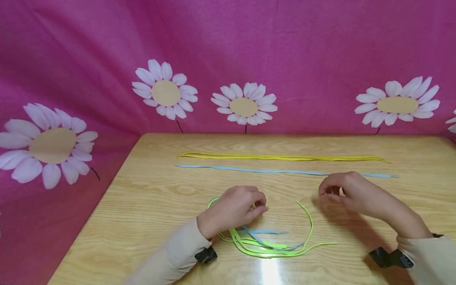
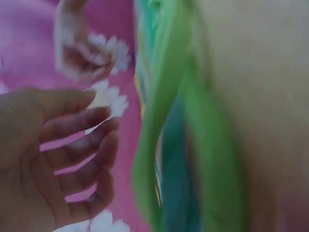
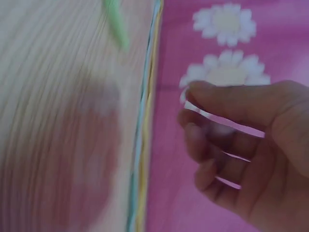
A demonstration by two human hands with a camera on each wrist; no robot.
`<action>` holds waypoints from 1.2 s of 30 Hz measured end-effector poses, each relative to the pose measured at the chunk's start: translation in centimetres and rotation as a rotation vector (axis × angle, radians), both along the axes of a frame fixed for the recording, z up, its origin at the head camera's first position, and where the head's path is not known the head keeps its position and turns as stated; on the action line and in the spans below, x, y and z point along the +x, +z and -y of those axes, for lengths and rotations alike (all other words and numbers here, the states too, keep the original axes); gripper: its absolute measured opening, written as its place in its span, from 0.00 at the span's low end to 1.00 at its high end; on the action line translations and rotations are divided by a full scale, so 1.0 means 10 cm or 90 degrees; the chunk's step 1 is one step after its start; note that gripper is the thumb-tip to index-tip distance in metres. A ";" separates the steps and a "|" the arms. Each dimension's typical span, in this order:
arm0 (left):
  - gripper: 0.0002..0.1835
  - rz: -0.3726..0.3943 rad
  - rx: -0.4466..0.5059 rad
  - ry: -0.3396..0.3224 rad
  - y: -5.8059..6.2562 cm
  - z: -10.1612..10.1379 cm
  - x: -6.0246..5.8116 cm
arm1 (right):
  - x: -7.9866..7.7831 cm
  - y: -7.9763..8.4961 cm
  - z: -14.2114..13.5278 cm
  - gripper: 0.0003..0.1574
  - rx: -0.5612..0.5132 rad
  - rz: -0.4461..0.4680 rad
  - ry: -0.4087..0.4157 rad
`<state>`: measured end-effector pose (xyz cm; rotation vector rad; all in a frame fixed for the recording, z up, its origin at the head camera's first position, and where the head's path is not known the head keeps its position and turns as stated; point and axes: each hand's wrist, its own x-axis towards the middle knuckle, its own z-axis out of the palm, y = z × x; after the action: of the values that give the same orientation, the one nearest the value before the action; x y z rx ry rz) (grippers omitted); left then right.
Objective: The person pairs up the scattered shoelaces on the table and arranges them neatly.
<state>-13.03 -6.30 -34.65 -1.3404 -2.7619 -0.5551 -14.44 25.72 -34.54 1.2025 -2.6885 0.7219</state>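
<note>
My left hand (image 1: 238, 206) hovers over a loose tangle of neon green shoelaces (image 1: 246, 250) with a light blue shoelace (image 1: 265, 231) among them. In the left wrist view its fingers are loosely bent with nothing between them, beside the green laces (image 2: 164, 96). My right hand (image 1: 356, 194) is raised at the right, its shadow on the table. Loosely curled and holding nothing in the right wrist view, it overlaps part of a straight blue shoelace (image 1: 270, 171) in the head view. Behind that lace lie yellow shoelaces (image 1: 270, 157), stretched straight and parallel to it.
The wooden table (image 1: 142, 190) reaches back to a pink cloth (image 1: 303, 51) printed with white daisies, which also hangs along the left side. A black wrist strap (image 1: 206, 255) is on the left sleeve and another (image 1: 390, 258) on the right.
</note>
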 end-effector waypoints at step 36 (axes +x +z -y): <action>0.07 -0.116 -0.270 -0.004 -0.17 -0.36 0.47 | 0.49 -0.22 0.81 0.20 0.107 0.175 0.168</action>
<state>-8.30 -2.75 -36.38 -1.3805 -2.8186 0.1608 -9.58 17.57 -36.71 1.6340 -2.8908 0.7552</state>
